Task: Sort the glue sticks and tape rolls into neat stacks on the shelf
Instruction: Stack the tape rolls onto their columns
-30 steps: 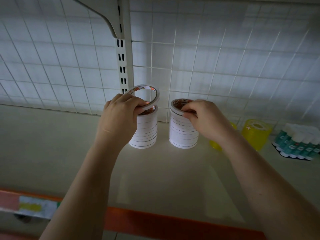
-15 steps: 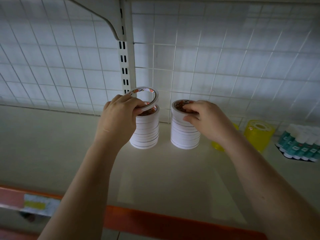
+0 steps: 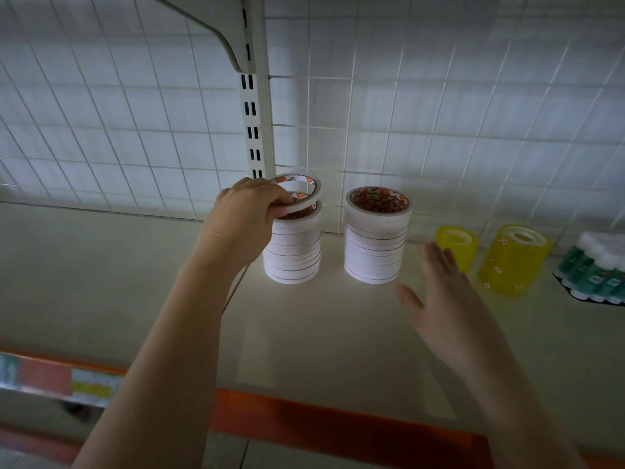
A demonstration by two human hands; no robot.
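While the left hand pinches a thin white tape roll by its near rim, tilted over the top of the left white stack, the step in hand is plainly the laying of one more roll on that pile. Its grip is closed on the roll, fingers curled over the edge, and the roll's low side seems to touch the stack's top, though the fingers hide the contact. To the right, apart from it, stands the second white stack, with nothing on or against it. The right hand hovers nearer and to the right of that stack, fingers spread and straight, holding nothing; it is blurred. Farther right on the shelf stand two yellow tape stacks, and at the far right edge a pack of glue sticks lies on its side. I judge that the next move calls for levelling the tilted roll, centring it over the pile's core and letting go gently, since a tall narrow stack may topple if nudged sideways.
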